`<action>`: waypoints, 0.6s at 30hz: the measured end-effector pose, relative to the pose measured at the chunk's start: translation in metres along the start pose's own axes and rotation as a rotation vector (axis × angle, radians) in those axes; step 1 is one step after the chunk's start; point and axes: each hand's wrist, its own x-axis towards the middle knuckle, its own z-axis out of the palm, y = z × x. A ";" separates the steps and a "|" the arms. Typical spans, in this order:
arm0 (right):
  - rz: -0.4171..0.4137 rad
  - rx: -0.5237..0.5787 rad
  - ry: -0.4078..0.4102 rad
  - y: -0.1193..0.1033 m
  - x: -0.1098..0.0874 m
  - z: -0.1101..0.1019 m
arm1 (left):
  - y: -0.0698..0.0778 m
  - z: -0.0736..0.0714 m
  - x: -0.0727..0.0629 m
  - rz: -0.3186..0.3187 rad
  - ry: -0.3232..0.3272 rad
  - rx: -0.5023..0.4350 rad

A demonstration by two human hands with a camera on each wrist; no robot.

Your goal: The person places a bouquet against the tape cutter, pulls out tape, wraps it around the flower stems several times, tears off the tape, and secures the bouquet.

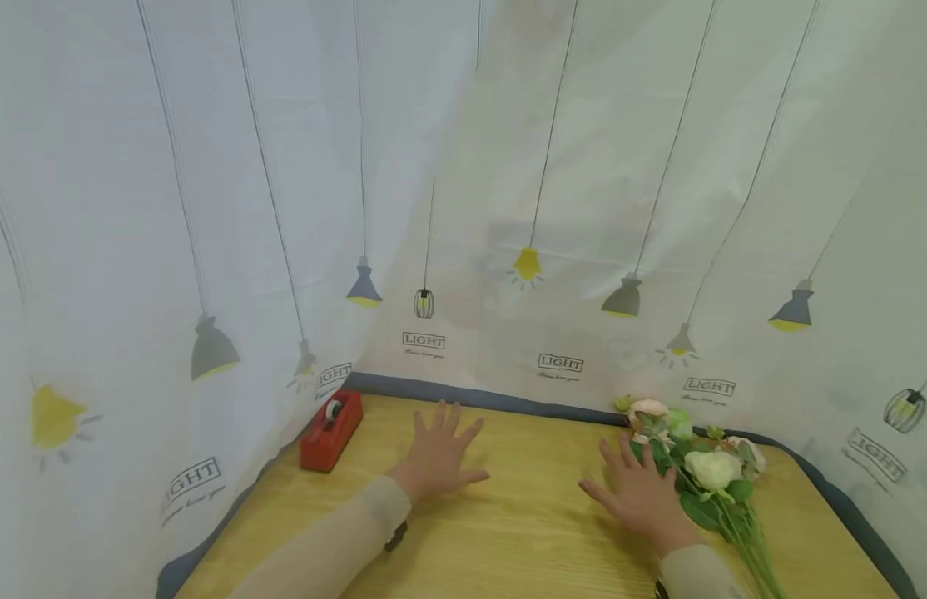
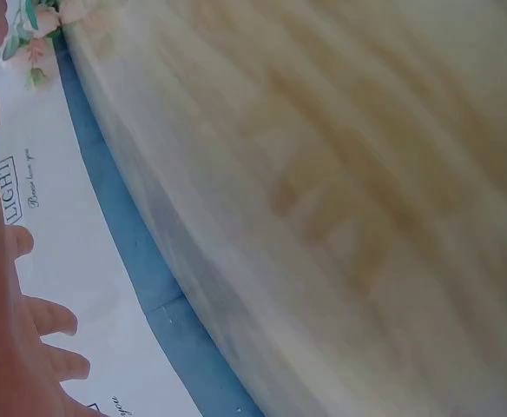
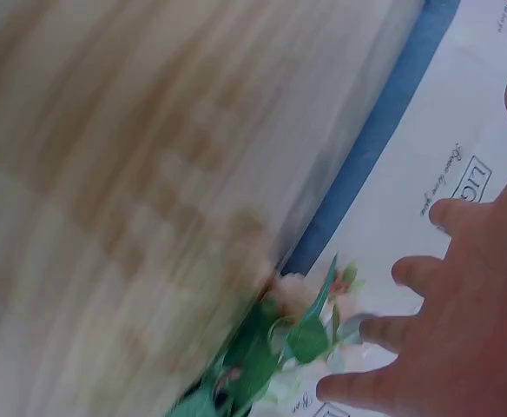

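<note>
My left hand is held over the wooden table with its fingers spread and nothing in it. To its left stands a red tape dispenser. On the right side, my right hand also has spread fingers and holds nothing. Close beside it lies a bunch of flowers, pale pink and white blooms with green leaves and long stems. In the right wrist view, the green leaves appear just past the fingertips; whether they touch I cannot tell.
A white curtain printed with hanging lamps and the word LIGHT surrounds the wooden table at the back and sides. Its dark blue hem runs along the table's far edge.
</note>
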 end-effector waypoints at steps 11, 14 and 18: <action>0.159 0.171 -0.006 -0.044 0.017 0.006 | -0.031 0.001 -0.002 -0.080 0.069 -0.010; 0.163 0.204 0.025 -0.059 0.018 0.009 | -0.043 -0.006 -0.006 -0.120 0.074 -0.043; 0.177 0.316 0.058 -0.079 0.023 0.016 | -0.064 -0.016 -0.014 -0.199 0.118 -0.078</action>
